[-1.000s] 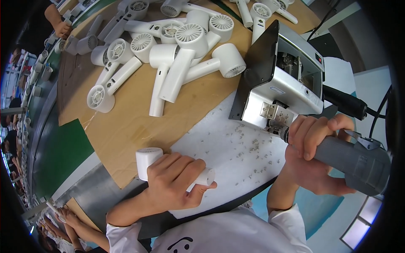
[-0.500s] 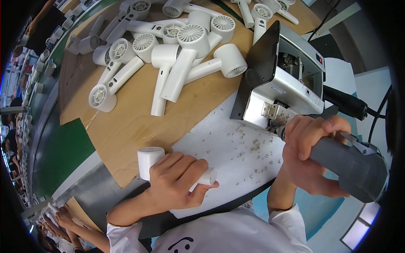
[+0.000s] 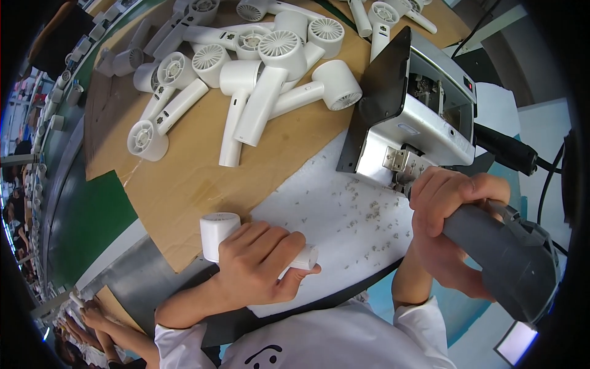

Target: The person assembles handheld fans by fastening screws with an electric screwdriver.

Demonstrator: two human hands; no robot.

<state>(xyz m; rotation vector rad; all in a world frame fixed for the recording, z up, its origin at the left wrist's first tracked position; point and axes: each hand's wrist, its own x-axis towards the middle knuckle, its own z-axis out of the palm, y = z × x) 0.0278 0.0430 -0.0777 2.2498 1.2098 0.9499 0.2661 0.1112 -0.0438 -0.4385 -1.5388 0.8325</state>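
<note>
My left hand [image 3: 258, 261] is closed round the handle of a white handheld fan [image 3: 217, 237]. The fan's round head sticks out to the left of my knuckles, and the handle's end shows by my thumb. On the right, my right hand [image 3: 448, 227] grips a dark grey power screwdriver [image 3: 501, 258]. Its front end points at the lower front of a silver and black screw feeder [image 3: 424, 126], and my fingers hide the tip. I cannot tell whether the tip touches the feeder. Small screws [image 3: 373, 212] lie scattered on a white sheet [image 3: 326, 246] between my hands.
Several more white fans [image 3: 264, 104] are heaped on brown cardboard [image 3: 203, 184] beyond my left hand. A black cylindrical part [image 3: 507, 149] with a cable juts from behind the feeder. Farther left, a green conveyor [image 3: 86, 227] carries more white pieces, and another person's arms [image 3: 117, 335] show at lower left.
The screwdriver's rear end has dipped lower in my right hand, so the tool slants more steeply. My left hand and its fan have stayed in place.
</note>
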